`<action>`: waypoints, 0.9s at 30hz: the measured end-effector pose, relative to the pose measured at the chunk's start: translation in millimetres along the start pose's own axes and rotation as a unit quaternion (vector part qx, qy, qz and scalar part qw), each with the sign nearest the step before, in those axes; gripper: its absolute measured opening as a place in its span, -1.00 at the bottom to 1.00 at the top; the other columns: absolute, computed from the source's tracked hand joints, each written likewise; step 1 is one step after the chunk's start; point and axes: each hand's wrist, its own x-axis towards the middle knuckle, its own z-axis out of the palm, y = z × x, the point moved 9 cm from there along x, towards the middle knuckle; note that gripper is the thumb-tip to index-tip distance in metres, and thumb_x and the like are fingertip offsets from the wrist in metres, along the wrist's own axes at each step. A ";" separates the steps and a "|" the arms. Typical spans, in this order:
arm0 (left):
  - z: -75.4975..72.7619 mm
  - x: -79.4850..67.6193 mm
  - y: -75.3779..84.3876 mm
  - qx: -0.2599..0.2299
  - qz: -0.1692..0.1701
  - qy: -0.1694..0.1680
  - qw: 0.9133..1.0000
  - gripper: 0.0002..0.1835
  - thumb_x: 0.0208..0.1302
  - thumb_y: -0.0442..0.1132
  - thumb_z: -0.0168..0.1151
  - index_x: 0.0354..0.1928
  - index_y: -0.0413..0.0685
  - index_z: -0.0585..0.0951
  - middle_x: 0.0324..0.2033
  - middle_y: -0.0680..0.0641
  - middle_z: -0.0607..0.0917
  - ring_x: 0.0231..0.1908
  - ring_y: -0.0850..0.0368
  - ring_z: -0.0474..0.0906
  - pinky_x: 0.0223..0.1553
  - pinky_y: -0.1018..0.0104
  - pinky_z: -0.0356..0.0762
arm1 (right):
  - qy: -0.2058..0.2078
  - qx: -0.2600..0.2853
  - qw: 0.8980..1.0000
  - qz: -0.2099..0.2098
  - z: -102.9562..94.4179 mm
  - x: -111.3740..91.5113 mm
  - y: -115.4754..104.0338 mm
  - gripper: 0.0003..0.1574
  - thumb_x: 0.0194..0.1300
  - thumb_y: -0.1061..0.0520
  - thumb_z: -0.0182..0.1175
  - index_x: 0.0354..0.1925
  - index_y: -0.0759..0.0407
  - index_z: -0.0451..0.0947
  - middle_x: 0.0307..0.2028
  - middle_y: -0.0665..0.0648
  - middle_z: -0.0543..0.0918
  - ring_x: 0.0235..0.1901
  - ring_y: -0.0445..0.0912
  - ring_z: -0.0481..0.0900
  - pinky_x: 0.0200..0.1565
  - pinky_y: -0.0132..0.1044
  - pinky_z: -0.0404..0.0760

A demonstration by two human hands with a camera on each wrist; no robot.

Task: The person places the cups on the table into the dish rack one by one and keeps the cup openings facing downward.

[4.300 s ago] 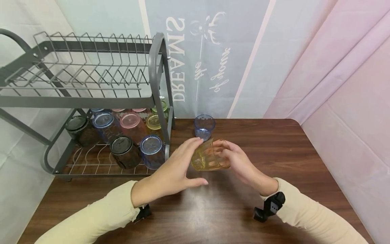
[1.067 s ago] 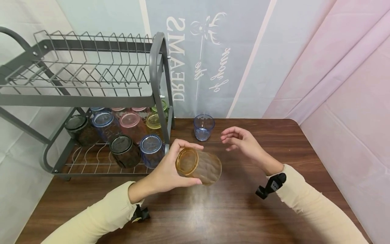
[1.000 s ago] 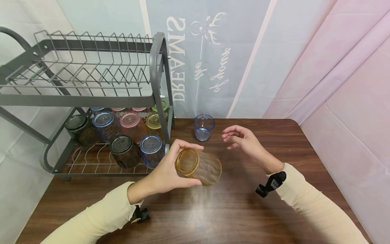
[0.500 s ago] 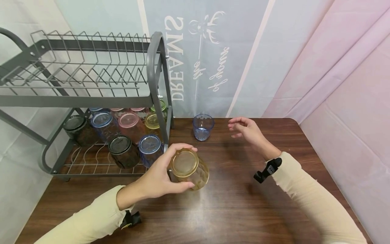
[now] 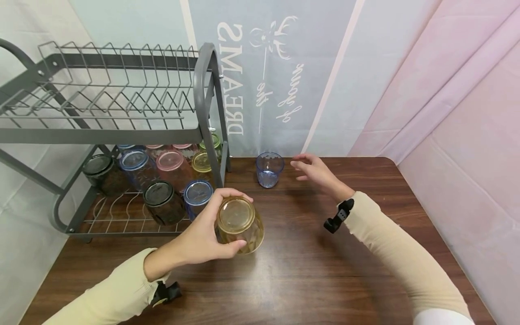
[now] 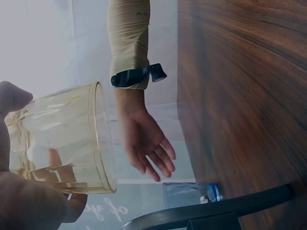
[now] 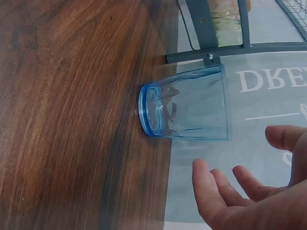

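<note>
My left hand (image 5: 205,237) grips an amber drinking glass (image 5: 243,230) by its sides, base up and mouth tilted down to the right, held above the table. In the left wrist view the same amber glass (image 6: 62,139) shows its rim facing away from the palm. A blue drinking glass (image 5: 269,170) stands upright on the table near the back wall. My right hand (image 5: 317,171) is just right of it, fingers loosely bent and holding nothing. The right wrist view shows the fingertips close to the blue glass (image 7: 187,105), with a gap between.
A grey two-tier dish rack (image 5: 162,136) stands on the left. Its lower shelf holds several upside-down glasses, among them a black glass (image 5: 164,203) and a blue one (image 5: 197,197) at the front. The wooden table (image 5: 292,271) reaches back to a printed cloth (image 5: 252,67).
The amber glass was between both hands; now only the left holds it, turned base up and moved left. The right hand let go, drew back right, then moved left toward the blue glass.
</note>
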 end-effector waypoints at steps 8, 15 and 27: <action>-1.1 -7.8 1.9 0.016 -0.034 -0.046 0.998 -0.17 0.05 -0.34 0.53 0.33 0.02 0.27 0.25 0.01 0.48 0.19 0.03 0.52 0.19 0.15 0.55 | -0.037 -0.075 0.995 0.045 25.8 19.0 3.9 -0.17 0.54 -0.14 0.11 0.51 0.28 0.16 0.40 0.37 0.33 0.37 0.25 0.36 0.08 0.06 0.66; -13.4 -14.9 6.7 0.042 -0.038 -0.042 0.998 -0.15 0.04 -0.34 0.54 0.34 0.03 0.28 0.24 0.06 0.50 0.18 0.06 0.53 0.19 0.21 0.53 | -0.041 -0.108 0.991 0.065 35.9 30.5 9.4 -0.15 0.58 -0.14 0.01 0.53 0.35 0.07 0.38 0.39 0.32 0.28 0.28 0.44 -0.06 -0.01 0.73; -52.0 -29.3 27.7 0.097 -0.025 -0.020 0.995 -0.10 -0.03 -0.44 0.57 0.36 0.02 0.30 0.25 0.00 0.51 0.18 0.10 0.53 0.16 0.40 0.50 | -0.049 -0.092 0.992 0.075 46.5 30.3 11.4 -0.44 0.64 -0.01 -0.15 0.35 0.35 0.30 0.12 0.41 0.48 0.09 0.32 0.59 -0.16 -0.01 0.75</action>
